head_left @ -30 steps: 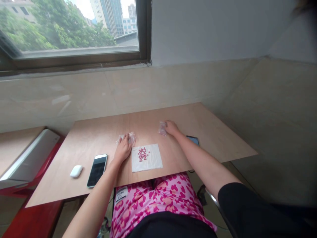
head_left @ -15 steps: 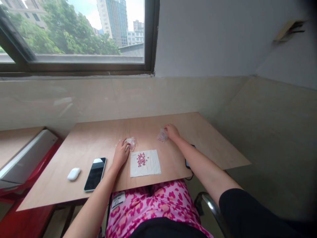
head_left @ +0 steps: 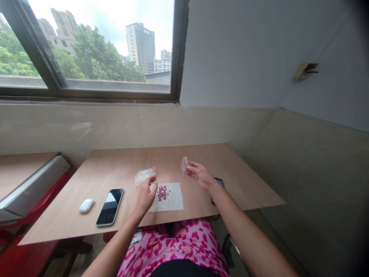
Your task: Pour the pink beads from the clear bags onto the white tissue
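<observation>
My right hand is raised over the table and pinches a small clear plastic bag that stands upright at the fingertips. The bag has a faint pinkish tint; what it contains is too small to tell. My left hand hovers by the left edge of a white paper sheet, thumb and fingers apart with nothing between them. On that sheet lies a loose pile of small dark pink beads, with a few strays to its right. Several flat clear plastic bags lie just beyond my left fingers.
A phone and a white earbud case rest on the table's left side. Partly behind my right forearm lies another dark phone-like device with a cable. The wooden table stands near a tiled wall under a window.
My right hand has lifted the small plastic bag from the table and brought it slightly left. My left hand has drawn off the flat bags toward the paper sheet. The view has tilted up.
</observation>
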`<state>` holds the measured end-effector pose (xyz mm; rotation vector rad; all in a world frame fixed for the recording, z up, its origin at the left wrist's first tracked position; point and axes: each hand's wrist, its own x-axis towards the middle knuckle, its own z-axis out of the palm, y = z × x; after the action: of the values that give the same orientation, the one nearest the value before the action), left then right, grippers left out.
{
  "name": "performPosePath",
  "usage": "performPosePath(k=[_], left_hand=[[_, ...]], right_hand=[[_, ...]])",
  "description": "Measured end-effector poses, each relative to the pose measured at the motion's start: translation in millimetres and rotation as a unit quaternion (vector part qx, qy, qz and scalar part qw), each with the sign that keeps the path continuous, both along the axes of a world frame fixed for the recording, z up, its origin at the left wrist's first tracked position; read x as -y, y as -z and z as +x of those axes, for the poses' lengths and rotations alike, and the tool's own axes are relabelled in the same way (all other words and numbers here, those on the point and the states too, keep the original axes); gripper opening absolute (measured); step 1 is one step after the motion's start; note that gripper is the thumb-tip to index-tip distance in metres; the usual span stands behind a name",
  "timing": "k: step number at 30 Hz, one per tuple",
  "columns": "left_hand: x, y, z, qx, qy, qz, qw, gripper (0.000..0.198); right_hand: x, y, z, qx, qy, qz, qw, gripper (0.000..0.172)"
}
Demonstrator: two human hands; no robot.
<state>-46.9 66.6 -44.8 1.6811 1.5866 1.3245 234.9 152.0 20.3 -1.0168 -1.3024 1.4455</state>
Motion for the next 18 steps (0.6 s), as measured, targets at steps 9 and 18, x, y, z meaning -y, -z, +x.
performPosePath(k=[9,18], left_hand=[[62.6,-13.2,48.9,0.235,0.118,-0.139,0.955,0.032],[79.3,-6.9,57.5,0.235,0.144,-0.215,0.937,0.045]], right_hand=[[92.3,30.8,-44.9,-0.092,-0.121,-0.176,0.972,0.040],[109.3,66.7,-57.7,0.009,-0.212,-0.104,0.972,0.035]])
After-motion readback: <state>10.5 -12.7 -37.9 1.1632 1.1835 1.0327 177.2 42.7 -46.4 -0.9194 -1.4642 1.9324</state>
